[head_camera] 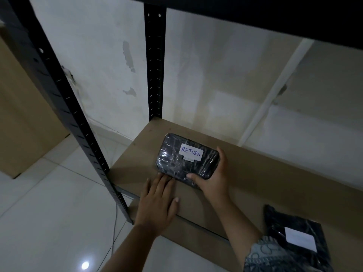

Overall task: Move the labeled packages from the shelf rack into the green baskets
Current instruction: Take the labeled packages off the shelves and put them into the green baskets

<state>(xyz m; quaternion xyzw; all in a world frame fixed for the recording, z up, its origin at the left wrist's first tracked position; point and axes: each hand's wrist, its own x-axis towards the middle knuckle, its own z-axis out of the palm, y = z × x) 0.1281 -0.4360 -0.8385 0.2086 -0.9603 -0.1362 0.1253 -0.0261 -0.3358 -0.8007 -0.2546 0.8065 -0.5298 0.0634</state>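
head view | step: picking up | right hand (211,181) is gripping RETURN package (186,159) on the shelf (275,173), thumb on top | left hand (157,201) is lying flat and spread, fingertips touching its near edge | second package (294,232) is sitting right of the right forearm | next: lifting it clear, finding a green basket, none in view

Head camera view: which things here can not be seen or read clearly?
- Green baskets: none appear in the head view.
- Second black package: cut off by the bottom edge, partly behind the sleeve; its white label is unreadable.
- RETURN package: small print under the word is too small to read.
- Left hand: its fingers reach the package edge; actual contact is unclear.
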